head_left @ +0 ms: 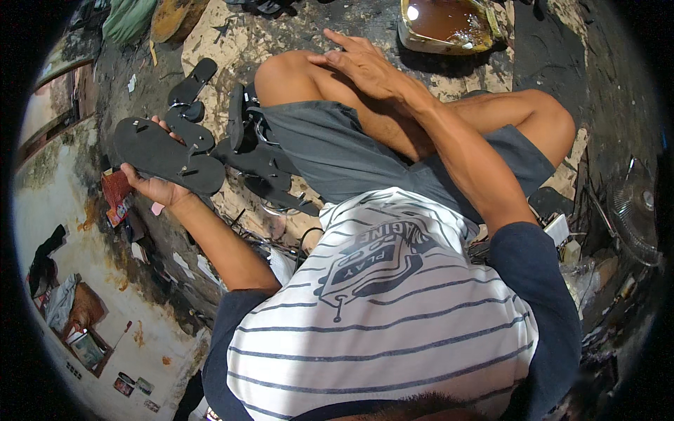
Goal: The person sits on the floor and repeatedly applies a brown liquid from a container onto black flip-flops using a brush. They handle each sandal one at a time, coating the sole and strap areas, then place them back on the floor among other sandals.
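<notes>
My left hand is closed around the edge of a dark flip-flop sole, thumb on the near side and fingertips showing at the far edge. Small pale fittings show on the sole's upper face, and no full strap can be made out on it. Over my bent left knee, my right hand has its fingers stretched out, with nothing seen in it. More dark flip-flops lie on the floor between the held sole and my leg: one farther off, and one on its edge beside my knee.
A square tub of brown liquid stands on the stained floor beyond my legs. To the right is a fan. A stained wall runs along the left. Cables and scraps lie near my left hip.
</notes>
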